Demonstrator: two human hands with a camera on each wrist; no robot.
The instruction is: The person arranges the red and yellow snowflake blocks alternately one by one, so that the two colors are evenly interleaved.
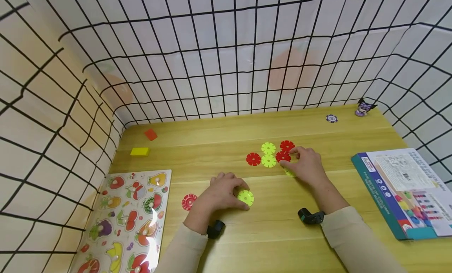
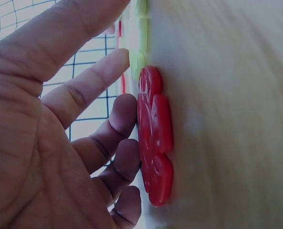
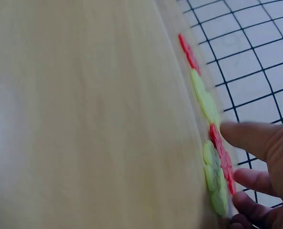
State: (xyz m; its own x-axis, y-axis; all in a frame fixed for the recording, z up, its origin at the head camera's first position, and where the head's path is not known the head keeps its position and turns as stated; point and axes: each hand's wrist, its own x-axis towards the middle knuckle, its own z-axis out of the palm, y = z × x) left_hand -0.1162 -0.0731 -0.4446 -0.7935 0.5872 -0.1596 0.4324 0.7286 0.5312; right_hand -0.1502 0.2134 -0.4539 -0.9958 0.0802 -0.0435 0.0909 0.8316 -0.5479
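Observation:
My left hand (image 1: 224,191) curves its thumb and index finger round the edges of a yellow-green notched disc (image 1: 245,197) lying on the table. A red notched disc (image 2: 153,136) sits beside its other fingers in the left wrist view. My right hand (image 1: 308,166) pinches the edges of a red disc (image 1: 283,156) between thumb and fingertips. Touching or beside that disc are two yellow-green discs, an upper one (image 1: 268,148) and a lower one (image 1: 269,161), with a red disc (image 1: 287,146) behind and another red disc (image 1: 253,159) at left. A further yellow-green disc (image 1: 288,171) is partly hidden by my right hand.
A fruit puzzle board (image 1: 132,210) lies at left, near a yellow block (image 1: 139,151) and an orange-red piece (image 1: 150,134). A boxed bead set (image 1: 406,190) lies at right. A chip (image 1: 331,118) and figurine (image 1: 363,108) stand at the back, before black wire mesh (image 1: 236,57).

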